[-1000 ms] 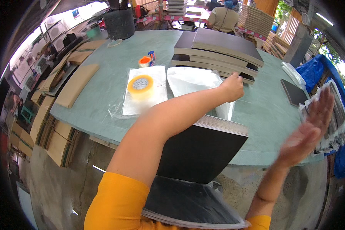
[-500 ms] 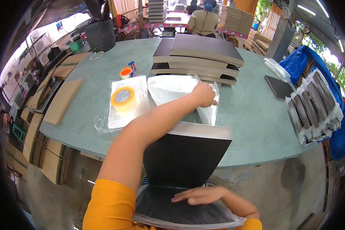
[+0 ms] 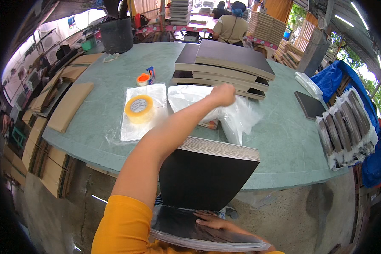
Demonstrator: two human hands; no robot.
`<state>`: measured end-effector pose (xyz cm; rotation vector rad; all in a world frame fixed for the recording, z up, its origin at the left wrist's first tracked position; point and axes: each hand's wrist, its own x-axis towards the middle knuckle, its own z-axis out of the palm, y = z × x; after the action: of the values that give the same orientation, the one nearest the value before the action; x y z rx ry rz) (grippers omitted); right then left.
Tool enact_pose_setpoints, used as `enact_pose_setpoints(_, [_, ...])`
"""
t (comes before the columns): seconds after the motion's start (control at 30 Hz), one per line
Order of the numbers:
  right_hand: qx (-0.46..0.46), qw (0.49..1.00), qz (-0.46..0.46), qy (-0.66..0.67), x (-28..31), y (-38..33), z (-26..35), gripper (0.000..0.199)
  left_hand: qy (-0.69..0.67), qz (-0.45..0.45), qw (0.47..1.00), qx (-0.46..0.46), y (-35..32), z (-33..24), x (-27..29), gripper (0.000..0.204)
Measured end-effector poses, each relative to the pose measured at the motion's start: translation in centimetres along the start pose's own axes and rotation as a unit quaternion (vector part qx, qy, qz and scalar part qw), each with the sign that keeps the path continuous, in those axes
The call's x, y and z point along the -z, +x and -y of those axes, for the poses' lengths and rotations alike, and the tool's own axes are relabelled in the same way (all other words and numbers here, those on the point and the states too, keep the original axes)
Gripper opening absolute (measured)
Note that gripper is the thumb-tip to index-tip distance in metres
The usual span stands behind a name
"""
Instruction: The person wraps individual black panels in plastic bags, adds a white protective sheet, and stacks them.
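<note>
L hand point(image 3: 222, 94) closed, gripping clear crinkled plastic bag point(image 3: 237, 116) lying on green surface point(image 3: 279, 139). R hand point(image 3: 213, 220) flat, fingers spread, on dark flat panel stack point(image 3: 207, 186) at lap. Panels not yet bagged; wrapped bundles point(image 3: 347, 131) at right done.

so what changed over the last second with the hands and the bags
The right hand dropped from open in the air by the wrapped bundles onto the dark board stack in the lap. The left hand stayed stretched out on the clear plastic bags, which look bunched up under its fingers. Tape roll and upright dark panel unchanged.
</note>
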<state>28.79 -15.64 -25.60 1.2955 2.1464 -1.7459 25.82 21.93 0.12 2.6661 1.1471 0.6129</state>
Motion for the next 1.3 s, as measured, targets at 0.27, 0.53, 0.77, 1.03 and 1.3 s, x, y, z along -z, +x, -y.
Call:
enact_pose_setpoints(0.27, [0.000, 0.999, -0.052, 0.002, -0.6, 0.2, 0.0, 0.070, -0.130, -0.003, 0.991, 0.010, 0.5, 1.2, 2.1, 0.024])
enact_pose_setpoints(0.53, [0.008, 0.998, -0.062, -0.012, -0.6, 0.4, 0.0, 0.066, -0.097, 0.049, 0.994, -0.013, -0.4, 2.1, 0.0, 0.025])
enact_pose_setpoints(0.77, [-0.022, 0.996, -0.083, -0.015, -0.5, 0.3, 1.0, 0.059, -0.147, 0.039, 0.988, 0.007, -1.0, 2.3, -1.1, 0.022])
enact_pose_setpoints(1.03, [0.029, 0.986, -0.166, 0.000, -1.4, 1.2, -0.6, 0.049, -0.068, 0.116, 0.991, -0.027, -2.4, 2.6, -1.5, 0.024])
enact_pose_setpoints(1.3, [0.043, 0.976, -0.213, -0.015, -1.9, 1.3, -0.4, 0.039, -0.065, 0.116, 0.991, -0.004, -2.8, 1.7, -1.6, 0.022])
